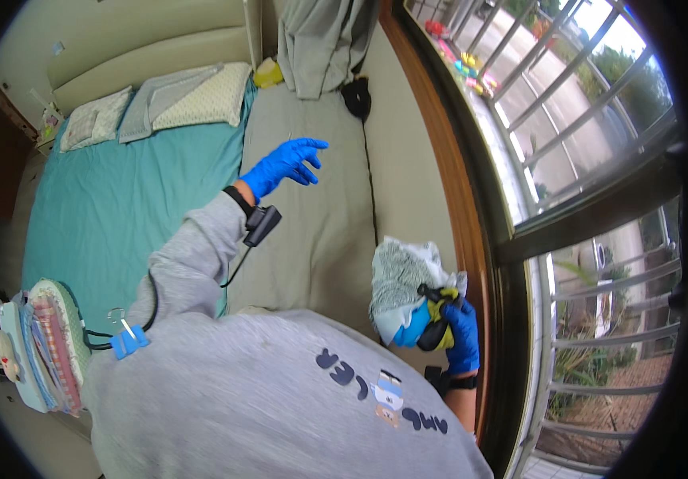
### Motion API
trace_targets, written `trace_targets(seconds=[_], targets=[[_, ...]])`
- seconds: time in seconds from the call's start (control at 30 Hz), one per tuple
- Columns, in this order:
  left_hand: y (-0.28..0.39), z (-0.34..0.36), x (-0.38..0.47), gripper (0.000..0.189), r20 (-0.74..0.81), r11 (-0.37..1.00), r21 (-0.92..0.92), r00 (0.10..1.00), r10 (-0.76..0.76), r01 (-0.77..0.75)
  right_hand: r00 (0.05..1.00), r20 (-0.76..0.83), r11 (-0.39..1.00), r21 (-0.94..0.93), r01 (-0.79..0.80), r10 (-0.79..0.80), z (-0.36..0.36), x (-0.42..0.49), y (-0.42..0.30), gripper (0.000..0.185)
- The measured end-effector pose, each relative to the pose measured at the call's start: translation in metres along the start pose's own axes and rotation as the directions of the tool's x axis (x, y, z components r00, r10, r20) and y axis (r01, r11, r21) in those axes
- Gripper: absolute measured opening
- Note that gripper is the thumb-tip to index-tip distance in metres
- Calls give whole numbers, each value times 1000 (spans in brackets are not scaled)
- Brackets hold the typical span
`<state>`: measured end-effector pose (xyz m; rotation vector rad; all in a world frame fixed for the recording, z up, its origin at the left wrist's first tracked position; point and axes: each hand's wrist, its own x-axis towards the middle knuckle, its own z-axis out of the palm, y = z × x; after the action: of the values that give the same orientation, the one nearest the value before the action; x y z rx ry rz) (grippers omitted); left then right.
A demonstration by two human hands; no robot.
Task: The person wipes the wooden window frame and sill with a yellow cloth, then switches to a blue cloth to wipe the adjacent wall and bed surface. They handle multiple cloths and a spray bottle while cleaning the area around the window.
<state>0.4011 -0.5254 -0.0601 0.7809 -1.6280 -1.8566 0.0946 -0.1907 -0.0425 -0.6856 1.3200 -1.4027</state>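
Note:
My left hand (290,164), in a blue glove, hovers over the grey bed cover (314,239) with its fingers apart and nothing in them. A dark wrist device (262,224) is strapped below it. At the lower right, beside the window frame, my right hand (464,332), gloved in blue too, grips a black-and-yellow object (437,329); a trigger spray head is possible, but I cannot tell. Bundled against it are a crumpled white-and-grey patterned cloth (407,275) and a bright blue piece (414,323). The glove and bundle hide much of the grip.
A brown wooden window frame (440,138) and metal bars (583,293) run along the right. Small colourful items (470,63) lie on the outer sill. Pillows (200,99) rest on the teal bed sheet (122,197). Folded cloths (53,347) stand at the left. A grey curtain (323,48) hangs behind.

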Motion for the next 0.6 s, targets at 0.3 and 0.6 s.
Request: trace_targets(seconds=[0.3, 0.6], targets=[[20, -35, 20, 40, -97, 996, 81, 994, 53, -45, 1000, -21, 999, 32, 10, -10, 9, -6, -13, 31], [58, -99, 138, 41, -94, 995, 71, 993, 72, -66, 983, -149, 992, 40, 118, -110, 22, 3, -5, 32]])
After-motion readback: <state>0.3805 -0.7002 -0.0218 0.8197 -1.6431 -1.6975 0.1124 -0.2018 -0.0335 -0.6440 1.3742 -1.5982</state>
